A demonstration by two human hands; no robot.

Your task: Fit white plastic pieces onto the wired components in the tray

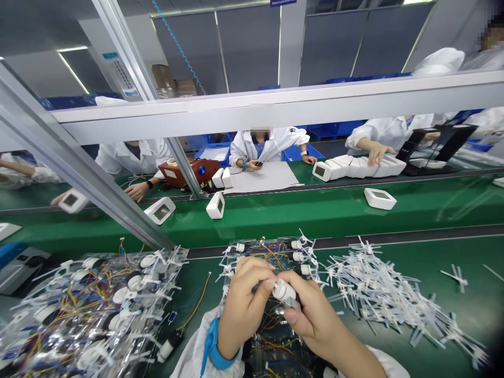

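My right hand (313, 310) is closed around a small white cylindrical part (284, 292), its white end pointing up and to the left. My left hand (248, 296), with a blue band at the wrist, has thumb and fingers pinched together right at that end. Whatever lies between those fingertips is hidden. Beneath both hands is a clear plastic tray (275, 344) with wires and several white-capped cylindrical parts. To the right lies a large heap of thin white four-armed plastic pieces (378, 289).
Stacked clear trays (90, 315) of wired parts stand at left, with one loose wired part (170, 344) beside them. A metal post (98, 163) slants across the left. White devices (216, 206) sit on the green conveyor (275, 212). Co-workers in white sit beyond it.
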